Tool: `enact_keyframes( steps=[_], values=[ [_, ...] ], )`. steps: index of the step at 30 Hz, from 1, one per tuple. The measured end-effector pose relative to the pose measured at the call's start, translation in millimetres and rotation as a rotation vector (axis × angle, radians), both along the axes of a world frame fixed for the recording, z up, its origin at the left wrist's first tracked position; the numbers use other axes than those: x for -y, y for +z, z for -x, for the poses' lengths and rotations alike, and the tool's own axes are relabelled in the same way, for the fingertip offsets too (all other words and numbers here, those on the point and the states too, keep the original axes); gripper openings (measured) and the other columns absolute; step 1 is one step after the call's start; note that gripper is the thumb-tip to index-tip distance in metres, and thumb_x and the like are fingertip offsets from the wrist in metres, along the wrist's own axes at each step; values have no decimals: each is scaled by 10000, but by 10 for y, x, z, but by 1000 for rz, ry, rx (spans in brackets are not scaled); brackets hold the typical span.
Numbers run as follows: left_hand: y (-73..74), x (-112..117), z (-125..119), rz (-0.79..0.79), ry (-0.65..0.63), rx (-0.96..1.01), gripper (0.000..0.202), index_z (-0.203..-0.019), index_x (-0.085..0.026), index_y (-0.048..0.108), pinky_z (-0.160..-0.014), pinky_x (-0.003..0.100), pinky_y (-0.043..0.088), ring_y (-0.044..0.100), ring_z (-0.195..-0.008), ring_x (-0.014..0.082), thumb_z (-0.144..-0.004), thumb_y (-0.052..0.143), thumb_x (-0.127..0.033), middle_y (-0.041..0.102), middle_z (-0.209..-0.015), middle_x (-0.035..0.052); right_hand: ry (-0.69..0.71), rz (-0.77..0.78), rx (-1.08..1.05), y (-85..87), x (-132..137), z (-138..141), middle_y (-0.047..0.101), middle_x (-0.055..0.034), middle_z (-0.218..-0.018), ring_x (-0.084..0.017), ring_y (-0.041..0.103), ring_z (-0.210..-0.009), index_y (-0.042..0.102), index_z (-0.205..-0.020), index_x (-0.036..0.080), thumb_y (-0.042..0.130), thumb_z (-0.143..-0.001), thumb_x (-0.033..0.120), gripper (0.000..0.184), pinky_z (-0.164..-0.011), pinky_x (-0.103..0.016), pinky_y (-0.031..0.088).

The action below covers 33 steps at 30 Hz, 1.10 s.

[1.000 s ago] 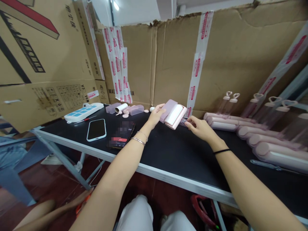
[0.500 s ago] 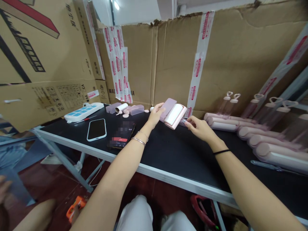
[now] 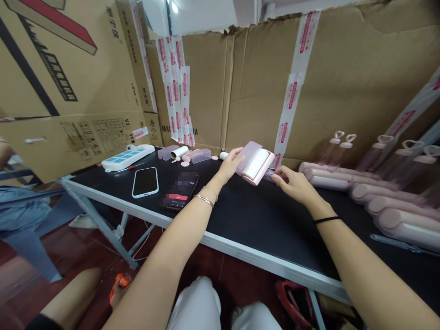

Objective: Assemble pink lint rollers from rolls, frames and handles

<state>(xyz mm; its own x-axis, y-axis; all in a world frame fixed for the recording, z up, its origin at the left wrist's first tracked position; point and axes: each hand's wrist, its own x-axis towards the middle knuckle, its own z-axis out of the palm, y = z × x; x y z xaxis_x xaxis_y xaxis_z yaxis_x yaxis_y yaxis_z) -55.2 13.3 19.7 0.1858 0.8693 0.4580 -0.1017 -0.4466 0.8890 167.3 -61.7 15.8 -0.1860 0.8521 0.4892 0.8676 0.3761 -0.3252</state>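
Observation:
My left hand (image 3: 231, 165) grips a lint roller (image 3: 257, 164), a white roll in a pink body with a lilac translucent cover on its left side. The roller is tilted, held just above the black table. Close to its right end, my right hand (image 3: 287, 179) has thumb and forefinger pinched together. A slim, clear-looking thing (image 3: 270, 175) shows at those fingertips, too small and partly hidden to name. Whether it touches the roller I cannot tell.
Several pink rollers (image 3: 395, 220) lie at the right, heart-shaped loops (image 3: 385, 140) behind them. A clear-handled tool (image 3: 395, 242) rests near them. Leftward are loose roller parts (image 3: 201, 156), two phones (image 3: 145, 182) and a power strip (image 3: 128, 158). Cardboard (image 3: 261, 91) walls the back. Another person's leg (image 3: 72, 293) shows lower left.
The whole view has shifted slightly, so things appear further right. Both hands keep their places at the roller, and the grip looks the same.

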Motion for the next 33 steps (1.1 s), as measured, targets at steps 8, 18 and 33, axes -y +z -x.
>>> enact_keyframes(
  steps=[8, 18, 33],
  values=[
    [-20, -10, -21, 13, -10, 8, 364, -1168, -177, 554, -934, 336, 400, 546, -1050, 206, -817, 552, -273, 604, -1158, 83, -3, -29, 4, -11, -7, -13, 636, -16, -649, -186, 587, -601, 527, -820, 231, 434, -870, 470, 261, -574, -281, 380],
    [-20, 23, -55, 44, -26, 13, 384, -1191, -146, 527, -926, 332, 405, 552, -1040, 213, -825, 537, -263, 597, -1124, 106, -72, 2, 34, -40, -25, -25, 641, -32, -692, -207, 603, -643, 516, -837, 239, 426, -867, 484, 263, -599, -292, 390],
    [-7, 139, -77, -14, 28, -28, 358, -1169, -162, 521, -963, 323, 377, 509, -1097, 206, -829, 524, -276, 563, -1172, 82, 37, 0, 6, 10, 15, -7, 630, -9, -621, -171, 583, -597, 515, -772, 223, 427, -873, 495, 304, -604, -268, 391]
  ],
)
